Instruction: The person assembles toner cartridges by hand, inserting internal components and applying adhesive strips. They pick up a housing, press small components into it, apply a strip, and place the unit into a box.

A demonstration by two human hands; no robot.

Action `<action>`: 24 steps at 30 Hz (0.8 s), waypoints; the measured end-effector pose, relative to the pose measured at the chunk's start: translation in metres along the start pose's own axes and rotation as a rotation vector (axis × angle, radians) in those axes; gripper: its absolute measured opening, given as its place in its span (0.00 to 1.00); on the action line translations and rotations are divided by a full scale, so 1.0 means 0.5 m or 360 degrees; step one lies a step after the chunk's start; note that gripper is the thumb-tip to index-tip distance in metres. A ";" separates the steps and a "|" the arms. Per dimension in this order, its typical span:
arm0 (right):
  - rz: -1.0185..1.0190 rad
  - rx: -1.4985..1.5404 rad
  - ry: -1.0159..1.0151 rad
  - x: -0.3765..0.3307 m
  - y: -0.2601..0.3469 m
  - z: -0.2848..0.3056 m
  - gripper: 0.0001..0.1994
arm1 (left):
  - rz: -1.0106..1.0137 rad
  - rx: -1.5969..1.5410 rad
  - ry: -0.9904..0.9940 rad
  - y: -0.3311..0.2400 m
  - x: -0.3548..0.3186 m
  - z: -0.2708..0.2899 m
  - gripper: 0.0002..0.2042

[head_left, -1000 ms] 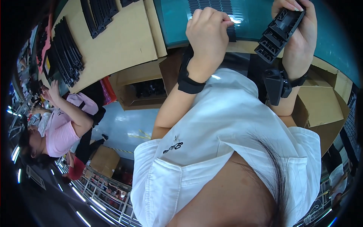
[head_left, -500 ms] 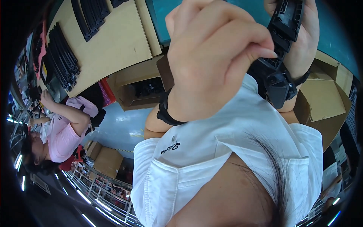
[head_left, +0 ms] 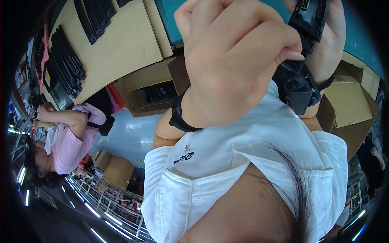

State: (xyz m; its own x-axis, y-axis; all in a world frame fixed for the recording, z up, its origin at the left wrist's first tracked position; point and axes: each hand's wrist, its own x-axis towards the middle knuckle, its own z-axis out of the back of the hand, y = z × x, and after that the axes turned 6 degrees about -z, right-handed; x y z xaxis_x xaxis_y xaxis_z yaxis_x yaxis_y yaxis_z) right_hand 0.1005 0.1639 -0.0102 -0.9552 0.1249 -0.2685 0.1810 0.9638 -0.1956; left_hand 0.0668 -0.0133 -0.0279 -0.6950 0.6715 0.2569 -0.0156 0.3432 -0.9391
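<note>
My left hand (head_left: 231,69), with a black wrist strap (head_left: 177,113), is curled, thumb and forefinger pinched together against the side of a long black plastic part (head_left: 310,22). Whatever that pinch holds is hidden behind the fingers. The black part lies along the palm of my right hand (head_left: 333,34), which grips it from the far right side. It has a ribbed, open frame at its upper end. Its lower end is a bulky block (head_left: 300,95) with a small round hole, hanging in front of my white top (head_left: 259,121).
Rows of curved black strips (head_left: 67,60) lie on a tan board (head_left: 125,36) over the teal table (head_left: 170,20). Below it stands an open carton (head_left: 148,109) with black parts. Another open carton (head_left: 348,105) is at right. A co-worker in pink (head_left: 69,150) sits at left.
Both my hands and the black part have shifted slightly to the right, the left hand's pinch staying against the part. The co-worker's raised arm has drawn lower.
</note>
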 end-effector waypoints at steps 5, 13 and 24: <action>-0.0001 0.0011 0.0014 -0.003 -0.005 -0.001 0.06 | -0.0007 -0.0029 0.0019 -0.001 0.000 0.005 0.04; -0.0068 0.0056 0.0036 -0.004 -0.011 -0.003 0.06 | 0.0009 -0.0061 0.0029 0.000 0.001 0.009 0.06; -0.0065 0.0101 0.0041 -0.006 -0.014 -0.007 0.06 | 0.0193 -0.0146 0.0006 -0.002 0.020 0.002 0.08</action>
State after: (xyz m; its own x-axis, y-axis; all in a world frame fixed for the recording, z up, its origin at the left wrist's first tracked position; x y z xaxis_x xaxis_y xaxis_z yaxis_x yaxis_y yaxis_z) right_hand 0.1014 0.1575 -0.0048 -0.9676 0.0929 -0.2348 0.1557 0.9515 -0.2652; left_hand 0.0589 -0.0078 -0.0244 -0.6854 0.7138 0.1441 0.1341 0.3182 -0.9385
